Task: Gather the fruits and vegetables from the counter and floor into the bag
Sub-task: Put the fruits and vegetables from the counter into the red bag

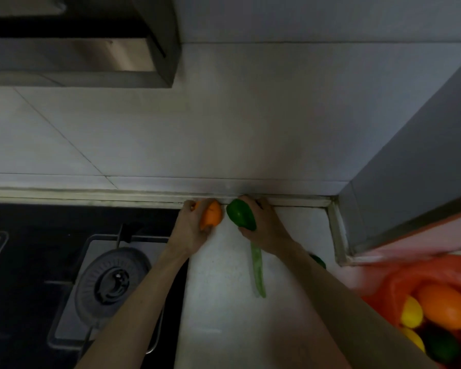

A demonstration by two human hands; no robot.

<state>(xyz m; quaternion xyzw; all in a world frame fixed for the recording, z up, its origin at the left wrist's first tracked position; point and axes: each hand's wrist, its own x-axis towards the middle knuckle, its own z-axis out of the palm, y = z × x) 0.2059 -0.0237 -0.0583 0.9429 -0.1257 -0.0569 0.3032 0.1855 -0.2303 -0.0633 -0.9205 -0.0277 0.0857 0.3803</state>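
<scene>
At the back edge of the counter (224, 315), against the wall strip, the left hand (190, 227) holds an orange fruit (212, 215), its fingers (189, 205) curled over the far side and the thumb under the near side. Just beside it, the right hand (266, 227) wraps a green fruit (241, 217) the same way. Both look firm, smooth and light enough for one hand each (a glossy skin could slip, so a full wrap round the widest part seems wise).

A long green pod (258, 270) lies mid-counter. It is likely limp and best pinched near its middle. Something dark green (318, 261) peeks from behind the right forearm.

The red bag (410, 275) gapes off the counter's right edge. It already holds an orange (443, 306), yellow fruits (411, 314) and a dark green one (441, 347).
</scene>
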